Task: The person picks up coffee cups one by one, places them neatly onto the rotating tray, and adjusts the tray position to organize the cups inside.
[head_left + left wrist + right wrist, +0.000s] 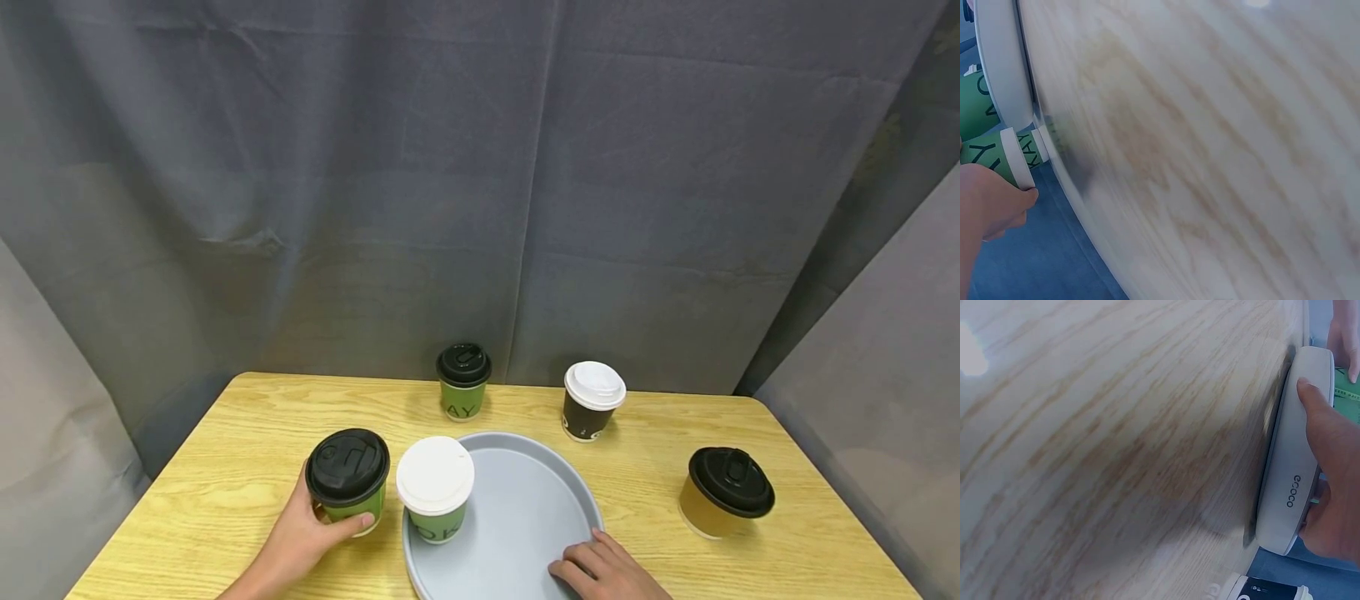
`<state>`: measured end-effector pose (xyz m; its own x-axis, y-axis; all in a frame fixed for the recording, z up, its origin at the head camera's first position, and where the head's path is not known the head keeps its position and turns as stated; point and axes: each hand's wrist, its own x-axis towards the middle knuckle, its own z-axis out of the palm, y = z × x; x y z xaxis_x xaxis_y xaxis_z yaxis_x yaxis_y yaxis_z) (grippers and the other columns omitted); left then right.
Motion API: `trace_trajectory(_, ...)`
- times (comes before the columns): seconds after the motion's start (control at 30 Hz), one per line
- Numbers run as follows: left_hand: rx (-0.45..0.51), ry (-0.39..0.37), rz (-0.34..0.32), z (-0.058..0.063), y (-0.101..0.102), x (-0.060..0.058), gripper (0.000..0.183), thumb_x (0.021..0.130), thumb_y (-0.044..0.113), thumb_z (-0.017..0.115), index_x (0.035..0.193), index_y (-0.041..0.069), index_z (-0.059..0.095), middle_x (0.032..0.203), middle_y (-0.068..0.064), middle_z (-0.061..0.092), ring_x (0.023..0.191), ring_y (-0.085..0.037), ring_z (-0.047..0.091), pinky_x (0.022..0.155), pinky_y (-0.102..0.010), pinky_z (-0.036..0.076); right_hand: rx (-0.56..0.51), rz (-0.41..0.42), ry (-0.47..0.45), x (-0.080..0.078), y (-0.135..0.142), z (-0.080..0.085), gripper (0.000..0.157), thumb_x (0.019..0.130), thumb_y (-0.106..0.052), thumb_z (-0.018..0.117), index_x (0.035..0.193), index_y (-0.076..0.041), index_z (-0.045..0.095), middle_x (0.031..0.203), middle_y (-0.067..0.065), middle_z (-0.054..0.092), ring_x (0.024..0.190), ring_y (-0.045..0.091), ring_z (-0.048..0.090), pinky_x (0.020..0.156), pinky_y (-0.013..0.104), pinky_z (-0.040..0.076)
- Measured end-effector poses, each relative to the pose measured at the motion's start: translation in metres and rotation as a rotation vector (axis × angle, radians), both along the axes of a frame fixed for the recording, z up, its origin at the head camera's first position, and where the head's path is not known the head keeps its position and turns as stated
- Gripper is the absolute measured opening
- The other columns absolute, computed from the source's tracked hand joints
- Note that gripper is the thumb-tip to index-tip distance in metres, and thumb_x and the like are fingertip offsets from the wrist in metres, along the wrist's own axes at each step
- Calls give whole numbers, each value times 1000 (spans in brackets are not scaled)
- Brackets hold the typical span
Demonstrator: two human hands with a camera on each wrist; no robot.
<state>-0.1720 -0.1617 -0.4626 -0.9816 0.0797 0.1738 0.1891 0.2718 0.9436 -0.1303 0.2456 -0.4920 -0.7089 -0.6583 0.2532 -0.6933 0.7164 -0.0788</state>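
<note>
My left hand [303, 525] holds a green paper cup [367, 507] with a black lid, just left of the tray. The left wrist view shows the thumb and fingers around this green cup [991, 153], near its pale base. A second green cup [435, 521] with a white lid stands on the round grey tray [517, 500], at its left side. My right hand [611, 571] grips the tray's right rim. In the right wrist view, the thumb lies on the tray's outer wall [1288, 469] and the other fingers reach over the rim.
At the back of the wooden table [247, 467] stand a green cup [462, 398] with a black lid and a black cup [585, 417] with a white lid. A tan cup [705, 508] with a black lid is at the right. Grey curtain [412, 208] hangs behind.
</note>
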Motion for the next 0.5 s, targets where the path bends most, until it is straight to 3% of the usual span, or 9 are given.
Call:
trace_trajectory(0.17,13,14,-20,2,1,8,91,77,10,86,149,14,30,142,-9,45,120,-13,50,99,-32,44,11,2,-12,0,1,2,54,85,-74,57,108,-26,68,100,-15,57,92,7,57,89,61,50)
trace_trajectory(0.37,61,-57,-27,5,5,13,94,76,8,87,150,15,29,147,-12,39,124,-27,48,98,-40,44,14,-3,-21,0,0,2,54,85,-74,57,107,-25,68,100,-15,57,92,8,57,89,61,50)
trace_trajectory(0.5,77,-107,-12,5,6,17,95,75,7,87,150,13,29,149,-14,37,124,-32,50,96,-36,45,13,-1,-17,0,0,1,54,85,-74,57,107,-26,68,100,-16,56,92,7,57,89,61,50)
